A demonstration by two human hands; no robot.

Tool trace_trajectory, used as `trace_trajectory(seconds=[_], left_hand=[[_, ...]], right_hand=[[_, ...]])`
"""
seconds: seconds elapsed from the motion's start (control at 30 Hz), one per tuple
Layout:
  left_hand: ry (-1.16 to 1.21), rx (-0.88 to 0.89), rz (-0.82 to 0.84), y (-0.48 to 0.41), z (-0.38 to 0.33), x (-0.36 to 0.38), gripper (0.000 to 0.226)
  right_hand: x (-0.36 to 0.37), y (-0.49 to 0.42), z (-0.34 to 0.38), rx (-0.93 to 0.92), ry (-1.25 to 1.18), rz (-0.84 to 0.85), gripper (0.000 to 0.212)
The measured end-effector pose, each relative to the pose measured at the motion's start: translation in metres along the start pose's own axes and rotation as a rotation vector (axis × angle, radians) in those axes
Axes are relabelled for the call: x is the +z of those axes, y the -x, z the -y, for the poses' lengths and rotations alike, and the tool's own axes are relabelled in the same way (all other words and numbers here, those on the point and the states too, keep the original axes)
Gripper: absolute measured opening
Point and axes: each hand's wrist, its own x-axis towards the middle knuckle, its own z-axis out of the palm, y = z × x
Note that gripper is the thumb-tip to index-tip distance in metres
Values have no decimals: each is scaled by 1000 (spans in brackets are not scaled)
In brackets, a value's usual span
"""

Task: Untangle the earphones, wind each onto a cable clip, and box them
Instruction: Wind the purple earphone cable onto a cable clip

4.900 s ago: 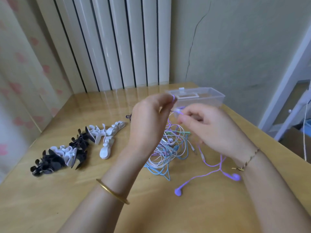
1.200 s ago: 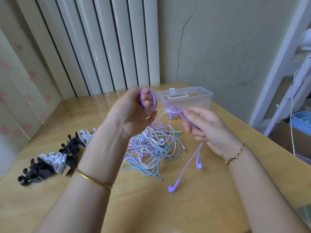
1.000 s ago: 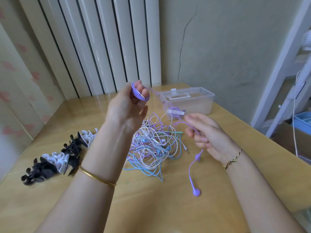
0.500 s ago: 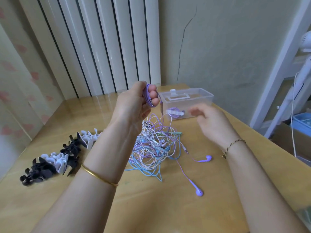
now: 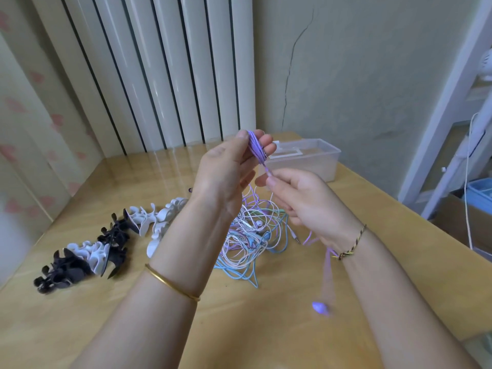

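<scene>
Winding: fingers of left hand [image 5: 226, 177] pinch purple earphone coil [image 5: 256, 146]; fingers of right hand [image 5: 306, 203] pinch its cable [image 5: 268, 170] just below. Cable light, limp, slippery; judged best gripped close to coil.

No writing, label, brand mark or number can be read anywhere. Surfaces checked: clear plastic box [image 5: 314, 166], cable clips [image 5: 111, 241], tangle of earphones [image 5: 253, 235], purple earphone cord [image 5: 255, 146]. All look plain from here; any fine print is too small to tell.
</scene>
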Motion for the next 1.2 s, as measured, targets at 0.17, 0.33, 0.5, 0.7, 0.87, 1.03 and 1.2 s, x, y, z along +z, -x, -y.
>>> trace_trajectory(seconds=[0.17, 0.33, 0.5, 0.7, 0.87, 1.03, 1.2], left_hand=[[-407, 404, -159, -8, 9, -9, 21], [-998, 491, 4, -10, 17, -14, 26], [-792, 167, 307, 0, 8, -5, 42], [-198, -158, 329, 3, -3, -6, 39], [-61, -180, 214, -3, -4, -9, 30], [-482, 101, 115, -4, 13, -10, 23], [-894, 212, 283, -2, 12, -9, 31]], right_hand=[[-12, 9, 8, -20, 160, 8, 27], [-20, 4, 19, -157, 372, -70, 27], [-29, -6, 20, -148, 299, -182, 21], [-31, -6, -4, -29, 178, -124, 27], [-23, 4, -16, 36, 250, 86, 27], [-23, 8, 7, -15, 337, 189, 27], [-32, -3, 16, -153, 456, -77, 27]])
